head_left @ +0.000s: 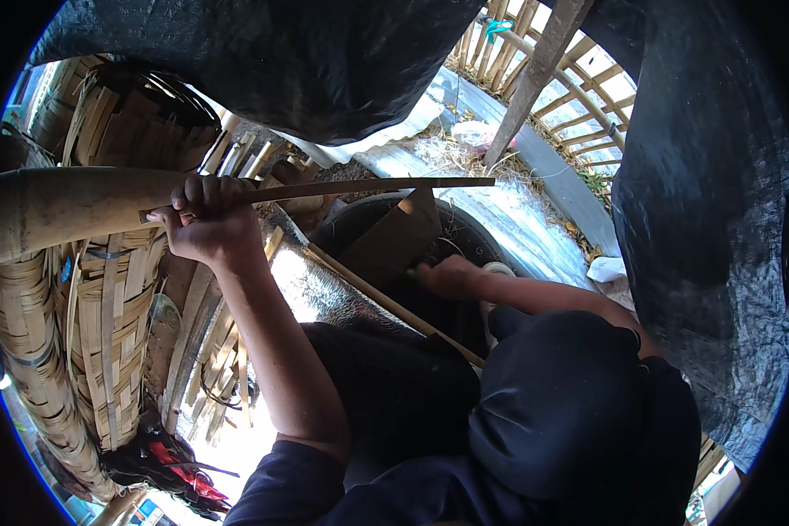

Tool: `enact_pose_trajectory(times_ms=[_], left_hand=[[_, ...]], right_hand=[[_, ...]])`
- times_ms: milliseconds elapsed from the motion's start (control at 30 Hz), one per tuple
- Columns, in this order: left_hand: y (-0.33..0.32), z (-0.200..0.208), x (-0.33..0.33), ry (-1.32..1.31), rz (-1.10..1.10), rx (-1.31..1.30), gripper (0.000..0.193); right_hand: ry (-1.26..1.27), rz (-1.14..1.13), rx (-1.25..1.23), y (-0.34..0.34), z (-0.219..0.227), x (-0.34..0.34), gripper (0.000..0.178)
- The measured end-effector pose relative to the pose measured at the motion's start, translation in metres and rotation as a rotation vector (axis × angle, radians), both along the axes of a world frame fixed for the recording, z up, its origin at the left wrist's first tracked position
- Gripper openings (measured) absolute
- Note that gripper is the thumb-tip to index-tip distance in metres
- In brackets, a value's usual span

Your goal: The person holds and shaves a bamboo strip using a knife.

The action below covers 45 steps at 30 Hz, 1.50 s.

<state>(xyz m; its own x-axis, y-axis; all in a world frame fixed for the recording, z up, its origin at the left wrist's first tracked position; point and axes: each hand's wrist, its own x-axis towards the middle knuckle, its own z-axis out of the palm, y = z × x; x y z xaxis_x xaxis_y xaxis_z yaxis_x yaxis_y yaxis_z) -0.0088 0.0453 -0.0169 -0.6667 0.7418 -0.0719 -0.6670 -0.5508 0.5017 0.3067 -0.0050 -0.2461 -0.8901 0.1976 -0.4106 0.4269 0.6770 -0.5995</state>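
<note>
My left hand (212, 215) is closed around a long, thin brown strip (359, 187), which looks like split bamboo or wood. The strip points off to the right and tapers slightly. Behind my knuckles lies a thick bamboo pole (79, 210), close against the hand. Over a round black tub (469, 230), my right hand (451, 278) is curled, with a small greenish bit at its fingertips; what it grips is too dark to make out. A flat brown piece (408, 230) slants inside the tub, left of that hand, beneath the strip.
Woven bamboo baskets or panels (105, 333) line the left side. Black plastic sheeting (710, 219) hangs at right and overhead. A slanted wooden post (539, 79) and bamboo lattice (579, 88) stand behind. A thin pole (377, 298) crosses before the tub. A dark rounded shape (561, 403) covers the lower middle.
</note>
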Motion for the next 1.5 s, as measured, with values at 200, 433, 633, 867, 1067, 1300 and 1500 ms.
enact_pose_trajectory(times_ms=[200, 433, 633, 867, 1067, 1300, 1500], left_hand=[[0.005, 0.001, 0.002, -0.029, 0.043, -0.024, 0.05], [0.004, 0.0, 0.0, -0.018, 0.033, -0.015, 0.047], [0.006, -0.001, 0.002, -0.021, 0.039, -0.045, 0.045], [0.006, -0.001, 0.008, -0.019, 0.0, -0.045, 0.049], [0.002, -0.005, -0.004, 0.014, -0.022, -0.009, 0.051], [0.006, 0.0, 0.007, -0.01, 0.008, -0.056, 0.05], [0.006, -0.001, 0.005, 0.012, 0.027, -0.054, 0.05]], right_hand=[[0.071, -0.753, 0.345, 0.085, -0.049, 0.078, 0.022], [0.076, -0.12, 0.185, 0.066, -0.025, 0.113, 0.015], [-0.006, -0.08, 0.172, 0.058, -0.021, 0.1, 0.013], [0.01, -0.366, 0.484, 0.114, -0.054, 0.136, 0.014], [-0.024, -0.778, 0.458, 0.138, -0.015, 0.143, 0.02], [0.032, -0.341, 0.21, 0.092, 0.001, 0.125, 0.009], [0.066, -0.288, 0.19, 0.089, 0.005, 0.135, 0.008]])
